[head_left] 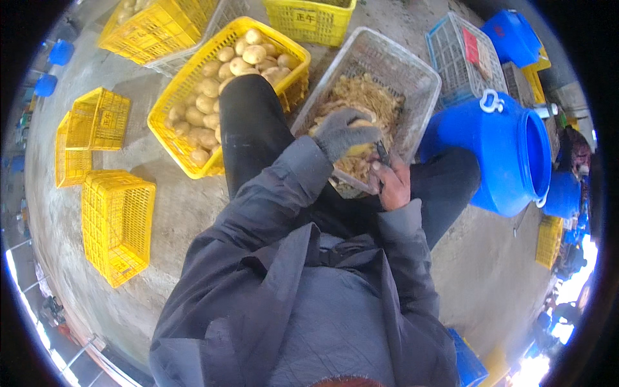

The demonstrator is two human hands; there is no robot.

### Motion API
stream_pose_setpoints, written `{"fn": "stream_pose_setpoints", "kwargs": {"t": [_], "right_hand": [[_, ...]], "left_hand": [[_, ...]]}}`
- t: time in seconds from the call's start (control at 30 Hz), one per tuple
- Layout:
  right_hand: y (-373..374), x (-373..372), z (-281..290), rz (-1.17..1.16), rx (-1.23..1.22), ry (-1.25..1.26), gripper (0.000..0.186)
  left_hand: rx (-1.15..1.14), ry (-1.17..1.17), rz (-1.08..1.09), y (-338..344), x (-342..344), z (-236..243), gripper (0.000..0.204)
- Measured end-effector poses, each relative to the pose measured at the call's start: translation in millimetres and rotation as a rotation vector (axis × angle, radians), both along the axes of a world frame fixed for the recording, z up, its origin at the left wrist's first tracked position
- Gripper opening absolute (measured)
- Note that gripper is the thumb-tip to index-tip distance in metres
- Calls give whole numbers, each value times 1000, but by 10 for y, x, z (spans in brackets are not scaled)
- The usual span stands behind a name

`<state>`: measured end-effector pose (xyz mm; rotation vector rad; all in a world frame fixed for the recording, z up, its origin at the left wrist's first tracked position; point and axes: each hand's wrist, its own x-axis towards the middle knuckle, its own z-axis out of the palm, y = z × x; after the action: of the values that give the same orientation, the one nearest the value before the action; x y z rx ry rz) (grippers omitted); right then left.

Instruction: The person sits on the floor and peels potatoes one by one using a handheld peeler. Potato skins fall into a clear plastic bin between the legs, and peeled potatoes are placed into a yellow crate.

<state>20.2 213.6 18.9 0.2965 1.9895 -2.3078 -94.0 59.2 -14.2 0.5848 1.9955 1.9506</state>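
My left hand, in a grey knitted glove, is closed round a yellowish potato above a grey plastic crate. Bare and close beside it, my right hand grips a dark peeler against the potato's right side; its blade is hard to make out. Under both hands, a heap of pale peelings fills much of the crate's bottom. Left of my knee stands a yellow crate full of pale potatoes.
A big blue barrel lies tipped by my right knee, its mouth facing right. Several yellow crates rest on the concrete floor at left. Another yellow crate stands ahead, and a grey-blue crate at far right.
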Motion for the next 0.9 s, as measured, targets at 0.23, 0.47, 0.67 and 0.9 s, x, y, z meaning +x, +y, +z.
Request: {"fn": "stream_pose_setpoints", "kwargs": {"t": [0.23, 0.47, 0.67, 0.9], "right_hand": [[14, 25, -71, -27, -76, -64, 38], [30, 25, -110, -37, 114, 30, 35], [72, 64, -48, -90, 25, -64, 27], [30, -3, -151, -203, 160, 21, 17]], "left_hand": [[32, 23, -27, 8, -21, -78, 43], [-41, 377, 42, 20, -29, -177, 30], [180, -250, 89, 23, 31, -85, 20], [687, -790, 127, 12, 83, 164, 33]]}}
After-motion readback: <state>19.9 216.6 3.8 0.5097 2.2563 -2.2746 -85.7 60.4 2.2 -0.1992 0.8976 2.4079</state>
